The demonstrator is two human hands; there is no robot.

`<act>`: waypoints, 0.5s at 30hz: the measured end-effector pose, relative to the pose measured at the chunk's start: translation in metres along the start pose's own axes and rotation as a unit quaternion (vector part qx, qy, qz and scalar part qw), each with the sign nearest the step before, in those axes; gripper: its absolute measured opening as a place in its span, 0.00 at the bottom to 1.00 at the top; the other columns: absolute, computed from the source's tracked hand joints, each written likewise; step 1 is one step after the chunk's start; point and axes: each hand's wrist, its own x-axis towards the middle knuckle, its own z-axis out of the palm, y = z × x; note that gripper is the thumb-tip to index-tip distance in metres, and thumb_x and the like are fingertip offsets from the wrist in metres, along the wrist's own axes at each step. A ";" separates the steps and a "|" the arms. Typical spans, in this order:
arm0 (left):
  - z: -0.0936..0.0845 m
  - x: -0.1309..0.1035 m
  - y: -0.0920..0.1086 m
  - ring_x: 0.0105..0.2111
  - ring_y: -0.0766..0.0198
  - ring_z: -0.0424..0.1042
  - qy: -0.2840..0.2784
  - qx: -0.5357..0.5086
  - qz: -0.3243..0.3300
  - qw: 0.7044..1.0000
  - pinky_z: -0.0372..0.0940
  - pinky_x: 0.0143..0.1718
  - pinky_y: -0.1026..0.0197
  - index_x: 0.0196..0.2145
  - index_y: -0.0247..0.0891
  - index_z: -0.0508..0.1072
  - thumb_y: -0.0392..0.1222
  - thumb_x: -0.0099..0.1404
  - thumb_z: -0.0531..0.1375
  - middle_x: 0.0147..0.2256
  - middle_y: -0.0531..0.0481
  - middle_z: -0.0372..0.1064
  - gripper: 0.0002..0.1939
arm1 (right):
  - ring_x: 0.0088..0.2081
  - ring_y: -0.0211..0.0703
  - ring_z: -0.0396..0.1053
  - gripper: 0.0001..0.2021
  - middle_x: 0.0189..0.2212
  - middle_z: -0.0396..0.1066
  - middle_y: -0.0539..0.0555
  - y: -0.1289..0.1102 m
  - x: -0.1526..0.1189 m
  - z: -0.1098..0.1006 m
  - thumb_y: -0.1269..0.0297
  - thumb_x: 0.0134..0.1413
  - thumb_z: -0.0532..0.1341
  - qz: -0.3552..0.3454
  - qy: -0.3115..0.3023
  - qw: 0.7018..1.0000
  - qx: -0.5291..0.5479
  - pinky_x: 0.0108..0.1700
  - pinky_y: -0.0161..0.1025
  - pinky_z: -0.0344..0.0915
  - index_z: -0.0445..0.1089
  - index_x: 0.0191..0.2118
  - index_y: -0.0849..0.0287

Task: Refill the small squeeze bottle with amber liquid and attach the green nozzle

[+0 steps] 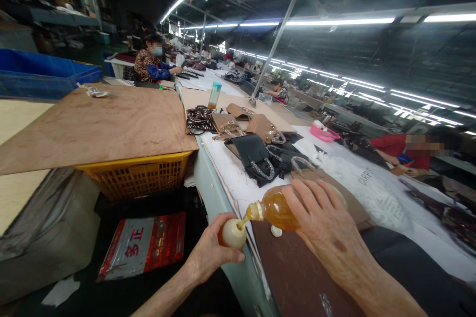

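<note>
My right hand [320, 208] is wrapped round a clear plastic bottle [277, 207] of amber liquid, tilted with its neck to the left. A stream of the liquid [243, 220] runs from its mouth into a small whitish container [233, 234]. My left hand [210, 245] grips that container beside the table edge, its opening facing the bottle. A round white cap [276, 231] lies under the bottle on a dark brown sheet [286, 270]. Past the bottle are a black handbag [251, 156] and a tan one [323, 178].
A brown board [96, 119] rests over a yellow basket [137, 176] to the left. Beyond the bags stand a teal-topped bottle [214, 95] and a pink basket [324, 132]. A red and silver packet [145, 245] lies low left. Several people sit along the tables.
</note>
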 end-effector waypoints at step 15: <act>0.004 -0.002 0.008 0.32 0.65 0.64 0.003 0.006 -0.004 1.000 0.59 0.33 0.65 0.43 0.39 0.64 0.27 0.37 0.67 0.35 0.54 0.64 0.33 | 0.46 0.55 0.60 0.22 0.45 0.65 0.60 -0.001 0.000 -0.001 0.70 0.41 0.64 0.001 -0.003 1.000 -0.006 0.50 0.53 0.57 0.64 0.47 0.61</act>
